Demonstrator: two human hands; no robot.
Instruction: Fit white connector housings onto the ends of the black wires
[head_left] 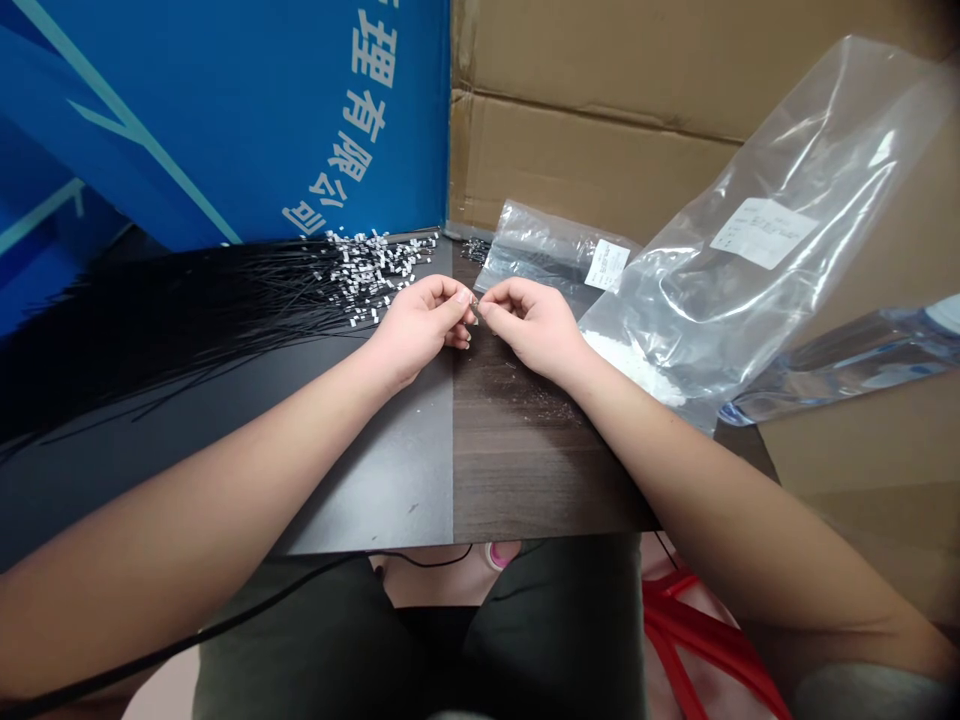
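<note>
My left hand [424, 325] and my right hand [536, 325] meet over the table, thumbs and fingertips pinched together and almost touching. A tiny dark piece [475, 305] shows between the fingertips, too small to name. To the left lies a big bundle of thin black wires [172, 300], whose ends carry many small white connectors [367, 262]. Just behind my right hand a small clear bag [544, 245] with a white label lies on the table. Small dark pieces [474, 250] lie at that bag's left edge.
A large clear bag [810, 240] with white pieces [634, 365] in its bottom leans at the right, beside a plastic bottle [847, 350]. A blue printed panel [247, 110] and cardboard [585, 130] stand behind. The dark table [525, 480] ends just before my lap.
</note>
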